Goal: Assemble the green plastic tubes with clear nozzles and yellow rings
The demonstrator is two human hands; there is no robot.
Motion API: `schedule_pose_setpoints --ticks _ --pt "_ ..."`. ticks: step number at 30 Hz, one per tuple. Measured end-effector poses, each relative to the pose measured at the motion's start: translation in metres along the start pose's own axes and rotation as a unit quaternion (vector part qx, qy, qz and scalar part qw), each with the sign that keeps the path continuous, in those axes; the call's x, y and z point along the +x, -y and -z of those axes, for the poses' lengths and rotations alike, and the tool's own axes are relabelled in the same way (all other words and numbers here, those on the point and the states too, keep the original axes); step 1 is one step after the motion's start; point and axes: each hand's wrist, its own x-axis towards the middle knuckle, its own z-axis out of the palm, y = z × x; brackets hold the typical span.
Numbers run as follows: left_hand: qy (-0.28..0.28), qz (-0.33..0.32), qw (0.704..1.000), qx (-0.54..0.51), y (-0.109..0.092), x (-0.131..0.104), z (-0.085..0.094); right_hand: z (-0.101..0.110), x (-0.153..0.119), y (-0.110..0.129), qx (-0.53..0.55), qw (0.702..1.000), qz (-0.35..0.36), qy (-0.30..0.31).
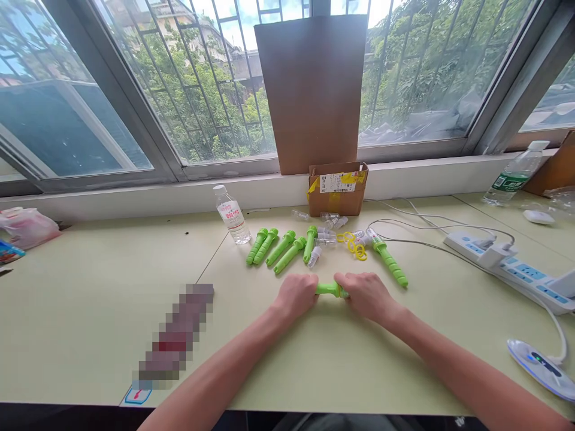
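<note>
We see the bare left hand (pixel 297 294) and bare right hand (pixel 367 296) gripping opposite ends of a slim green plastic rod (pixel 327 289) over a pale-yellow tabletop (pixel 336 365); beyond, we note ribbed green rods (pixel 290 255), clear plastic caps (pixel 315 257) and round yellow rings (pixel 360 258).

Two bare hands (pixel 297 294), slim bare forearms (pixel 233 362) tapering to the wrists, dark grey clothing (pixel 359 423) just showing between them

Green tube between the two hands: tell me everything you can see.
The green tube looks like plastic and runs roughly level over the table, left to right. The left hand wraps one end, the right hand the other; their grip hides both ends. Near the right hand it widens into a collar with a yellowish edge.
</note>
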Motion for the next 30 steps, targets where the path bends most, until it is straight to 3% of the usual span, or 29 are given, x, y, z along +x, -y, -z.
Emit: schedule_pose_setpoints --ticks 4,9,16,18,23,30 --pt "-0.018 -0.005 1.0 0.014 -0.001 0.003 0.0 -0.003 0.002 -0.003 0.035 0.999 -0.011 0.005" --pt "-0.033 0.022 0.999 0.013 -0.003 0.001 0.004 -0.014 0.006 -0.005 -0.008 0.996 0.013 -0.083" --pt "0.071 0.013 0.987 -0.144 0.012 -0.004 0.018 -0.015 0.012 -0.01 -0.102 0.957 0.132 -0.238" --pt "0.071 0.013 0.985 -0.155 0.013 -0.005 0.018 -0.013 0.012 -0.009 -0.093 0.962 0.127 -0.224" --pt "0.018 0.029 0.997 -0.074 0.006 -0.001 0.006 -0.01 0.007 -0.005 -0.057 0.992 0.058 -0.099" --pt "-0.021 0.016 1.0 -0.012 0.006 0.006 0.0 0.003 0.006 -0.006 0.04 0.999 -0.026 0.012"
